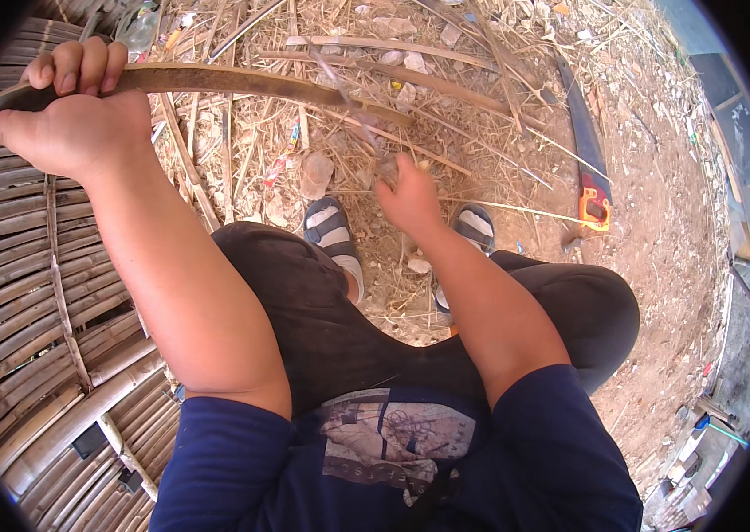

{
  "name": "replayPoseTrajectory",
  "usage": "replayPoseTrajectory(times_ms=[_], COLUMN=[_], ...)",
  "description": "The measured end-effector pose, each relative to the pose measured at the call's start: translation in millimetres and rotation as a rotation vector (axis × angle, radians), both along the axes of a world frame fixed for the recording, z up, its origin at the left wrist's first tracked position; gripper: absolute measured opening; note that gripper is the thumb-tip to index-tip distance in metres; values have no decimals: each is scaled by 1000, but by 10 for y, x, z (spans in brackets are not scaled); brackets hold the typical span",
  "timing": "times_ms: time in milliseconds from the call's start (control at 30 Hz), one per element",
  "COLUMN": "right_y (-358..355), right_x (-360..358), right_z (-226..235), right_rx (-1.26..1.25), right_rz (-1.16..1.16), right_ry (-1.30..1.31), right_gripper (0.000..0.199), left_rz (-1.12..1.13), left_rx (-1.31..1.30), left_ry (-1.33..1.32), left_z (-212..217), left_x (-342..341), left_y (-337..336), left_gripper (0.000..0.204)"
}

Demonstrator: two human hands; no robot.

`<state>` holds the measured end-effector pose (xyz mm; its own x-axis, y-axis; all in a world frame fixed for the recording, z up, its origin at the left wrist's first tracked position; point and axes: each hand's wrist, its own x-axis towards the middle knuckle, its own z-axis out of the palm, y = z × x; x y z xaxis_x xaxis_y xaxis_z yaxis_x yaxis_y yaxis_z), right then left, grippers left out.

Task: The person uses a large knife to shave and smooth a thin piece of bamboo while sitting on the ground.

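My left hand [91, 120] is raised at the upper left, its fingers wrapped over one end of a long split bamboo strip [224, 80]. The strip reaches rightward and its far end dips low over the ground in front of my feet. My right hand [412, 193] is closed around the handle of a knife [345, 96], most of the handle hidden by my fingers. Its long, thin blade, a little blurred, points up and left and crosses the strip near the far end. Whether the edge touches the bamboo I cannot tell.
A handsaw [581, 124] with an orange handle lies on the dirt to the right. Several bamboo pieces [428, 75], shavings and stones [315, 176] litter the ground ahead. A slatted bamboo platform [24, 293] fills the left side. My sandalled feet [330, 226] stand close to the knife.
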<state>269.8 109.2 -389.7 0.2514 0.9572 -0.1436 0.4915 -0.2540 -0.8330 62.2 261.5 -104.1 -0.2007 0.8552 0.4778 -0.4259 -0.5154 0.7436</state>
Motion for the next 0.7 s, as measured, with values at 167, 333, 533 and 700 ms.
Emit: replayPoseTrajectory(times_ms=[167,333,533,700], right_y=[-169,-353,-7,204], right_x=[89,424,77,-229], right_z=[-671,-918,-206,368], right_rx=[-167,-474,-53,166], right_rz=[-107,-168,-74,83], right_ry=[-18,-86,31,129], right_gripper=[42,46,43,44], left_rz=[52,27,90,265], left_rx=[-15,-11,-8,-37], left_ry=[42,23,52,69], left_z=[-19,-30,-9,14], left_x=[66,-17,98,182], left_y=[12,30,26,-66], left_gripper=[83,82,81,77])
